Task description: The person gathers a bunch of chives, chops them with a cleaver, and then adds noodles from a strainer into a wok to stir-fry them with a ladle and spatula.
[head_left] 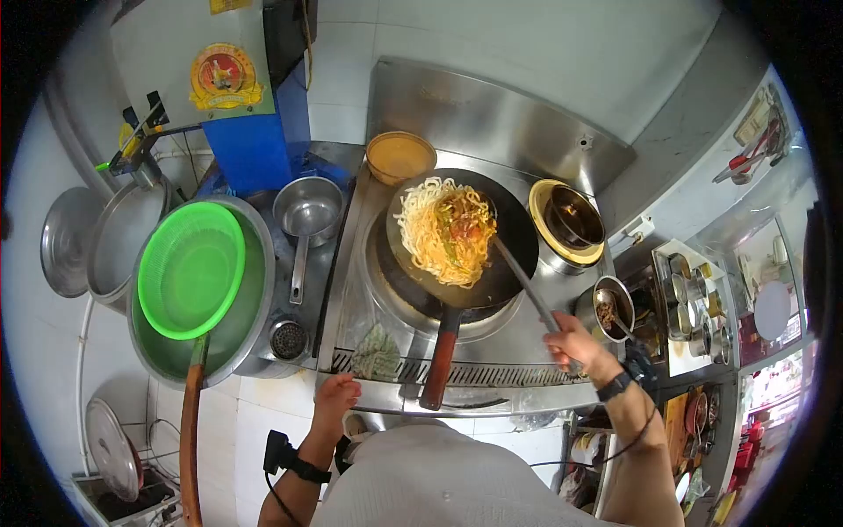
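Atop stove burner, wok (516,211) with noodles (430,241) and sauce inside, pale strands at left, reddish topping at right. Right hand (575,342): grip wrapped round ladle (528,286), far end reaching food. Left hand (336,400): grip loosely spread, near green cloth (376,354). Wok handle (442,360) between hands, pointing toward person.

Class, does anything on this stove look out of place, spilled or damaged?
Nothing looks clearly spilled or damaged. Mildly odd: a rumpled cloth overlaps the slotted front grate, left of the wok handle, an odd spot for fabric.
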Demonstrator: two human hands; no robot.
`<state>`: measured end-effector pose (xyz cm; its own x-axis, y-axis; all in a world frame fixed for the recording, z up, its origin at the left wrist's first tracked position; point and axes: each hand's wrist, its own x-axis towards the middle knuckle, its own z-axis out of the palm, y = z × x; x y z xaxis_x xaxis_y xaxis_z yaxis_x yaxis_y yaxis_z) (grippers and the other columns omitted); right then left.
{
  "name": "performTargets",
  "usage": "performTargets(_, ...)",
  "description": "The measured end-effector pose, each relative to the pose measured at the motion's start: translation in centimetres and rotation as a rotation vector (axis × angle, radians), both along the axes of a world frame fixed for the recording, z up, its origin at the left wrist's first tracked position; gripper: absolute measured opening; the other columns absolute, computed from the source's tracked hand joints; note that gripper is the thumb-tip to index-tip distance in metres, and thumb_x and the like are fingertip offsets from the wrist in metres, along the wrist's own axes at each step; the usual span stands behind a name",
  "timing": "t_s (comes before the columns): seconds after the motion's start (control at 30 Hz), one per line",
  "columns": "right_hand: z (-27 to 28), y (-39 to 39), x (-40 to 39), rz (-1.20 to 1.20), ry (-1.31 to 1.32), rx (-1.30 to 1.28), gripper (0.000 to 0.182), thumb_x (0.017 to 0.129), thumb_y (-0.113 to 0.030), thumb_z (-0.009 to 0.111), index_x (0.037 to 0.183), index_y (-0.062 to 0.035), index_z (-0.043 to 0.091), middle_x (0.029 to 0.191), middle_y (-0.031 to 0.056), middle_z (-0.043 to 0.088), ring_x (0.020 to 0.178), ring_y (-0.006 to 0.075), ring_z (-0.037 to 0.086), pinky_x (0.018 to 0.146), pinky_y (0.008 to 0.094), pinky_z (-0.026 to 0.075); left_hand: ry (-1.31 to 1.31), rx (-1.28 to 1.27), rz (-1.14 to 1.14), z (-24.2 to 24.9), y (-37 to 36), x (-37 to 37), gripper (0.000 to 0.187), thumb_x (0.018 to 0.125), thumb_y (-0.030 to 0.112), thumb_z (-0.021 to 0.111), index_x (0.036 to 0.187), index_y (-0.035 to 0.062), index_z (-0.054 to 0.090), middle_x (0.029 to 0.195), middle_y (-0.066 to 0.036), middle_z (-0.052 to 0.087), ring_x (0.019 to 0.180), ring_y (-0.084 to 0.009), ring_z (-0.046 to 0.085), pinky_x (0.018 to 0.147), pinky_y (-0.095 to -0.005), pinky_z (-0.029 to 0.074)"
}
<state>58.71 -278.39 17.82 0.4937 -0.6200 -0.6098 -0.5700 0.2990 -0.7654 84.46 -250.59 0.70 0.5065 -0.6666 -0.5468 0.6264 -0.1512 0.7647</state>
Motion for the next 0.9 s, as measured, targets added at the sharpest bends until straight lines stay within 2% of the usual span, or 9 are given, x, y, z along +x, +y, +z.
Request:
performTargets(0.13,0.7,-2.4,-3.1,0.078,0.145,-0.173,0.028,0.074,-0.004,0.049,0.099,0.0036,0.039,0.053,0.0048,0.044,0.035,0.0118,0.042,0.032,0.0269,0.034,0.029,-0.001,0.068,-1.5,0.6,-0.4,0.022,0.074,0.008,0.052,0.096,0.0031,0.050,0.082,-0.006,0.056,0.073,-0.0145,0.054,0.066,-0.0244,0.044)
performTargets(0.2,-0.8,-4.9,-2.5,0.232,0.290,-0.598,0.031,0.073,-0.004,0.048,0.101,0.0057,0.038,0.055,0.0080,0.047,0.037,0.0136,0.045,0.033,0.0276,0.035,0.061,-0.018,0.097,-1.4,0.6,-1.1,0.022,0.073,0.008,0.053,0.094,0.0038,0.050,0.081,-0.005,0.055,0.072,-0.0150,0.053,0.067,-0.0249,0.045)
performTargets(0.33,-0.4,-9.2,2.3,0.377,0.424,-0.442,0.035,0.072,-0.004,0.048,0.103,0.0066,0.037,0.058,0.0108,0.049,0.041,0.0166,0.049,0.036,0.0294,0.038,0.063,-0.022,0.108,-0.5,0.9,-2.0,0.019,0.075,0.008,0.053,0.094,0.0031,0.051,0.083,-0.006,0.055,0.074,-0.0153,0.054,0.068,-0.0253,0.045)
performTargets(0.43,3.7,-6.3,6.8,0.502,0.494,-0.473,0.039,0.070,-0.001,0.046,0.107,0.0033,0.036,0.054,0.0106,0.049,0.042,0.0182,0.050,0.037,0.0287,0.040,0.068,-0.038,0.127,-1.5,2.0,-1.9,0.020,0.076,0.008,0.052,0.095,0.0029,0.050,0.084,-0.007,0.056,0.075,-0.0156,0.055,0.069,-0.0261,0.045)
performTargets(0.53,5.4,-4.4,6.8,0.915,0.638,-0.789,0.048,0.072,-0.006,0.045,0.116,0.0011,0.029,0.062,0.0210,0.055,0.050,0.0287,0.056,0.044,0.0325,0.044,0.086,-0.029,0.159,-1.3,2.6,-2.2,0.021,0.076,0.006,0.050,0.096,0.0022,0.049,0.082,-0.007,0.056,0.073,-0.0150,0.054,0.066,-0.0254,0.045)
performTargets(0.57,5.4,-3.5,6.1,0.909,0.639,-0.785,0.048,0.072,-0.006,0.045,0.116,0.0011,0.029,0.062,0.0210,0.055,0.050,0.0287,0.056,0.044,0.0325,0.044,0.089,-0.017,0.177,-1.1,2.6,-2.2,0.021,0.076,0.004,0.047,0.097,0.0016,0.048,0.081,-0.007,0.057,0.070,-0.0143,0.054,0.064,-0.0243,0.044)
performTargets(0.63,6.0,-0.8,4.0,1.105,0.824,-1.261,0.040,0.078,-0.011,0.046,0.115,-0.0004,0.034,0.055,0.0105,0.055,0.043,0.0220,0.055,0.039,0.0332,0.044,0.067,-0.008,0.136,-1.6,2.6,-1.8,0.021,0.077,0.006,0.049,0.097,0.0024,0.049,0.082,-0.006,0.056,0.072,-0.0148,0.054,0.066,-0.0253,0.044)
performTargets(0.73,8.8,3.1,1.1,1.106,1.060,-1.290,0.049,0.079,-0.017,0.048,0.124,-0.0037,0.031,0.058,0.0111,0.056,0.053,0.0257,0.058,0.048,0.0350,0.046,0.039,-0.049,0.093,-1.8,2.3,-1.7,0.019,0.077,0.008,0.050,0.096,0.0034,0.049,0.082,-0.005,0.056,0.074,-0.0152,0.054,0.068,-0.0262,0.045)
performTargets(0.9,12.9,5.9,-3.2,0.943,1.056,-1.330,0.046,0.080,-0.019,0.047,0.123,-0.0069,0.035,0.056,0.0082,0.055,0.049,0.0246,0.057,0.047,0.0372,0.046,0.014,-0.086,0.060,-1.8,1.2,-0.7,0.019,0.077,0.002,0.045,0.095,0.0030,0.049,0.080,-0.006,0.056,0.071,-0.0135,0.053,0.063,-0.0239,0.043)
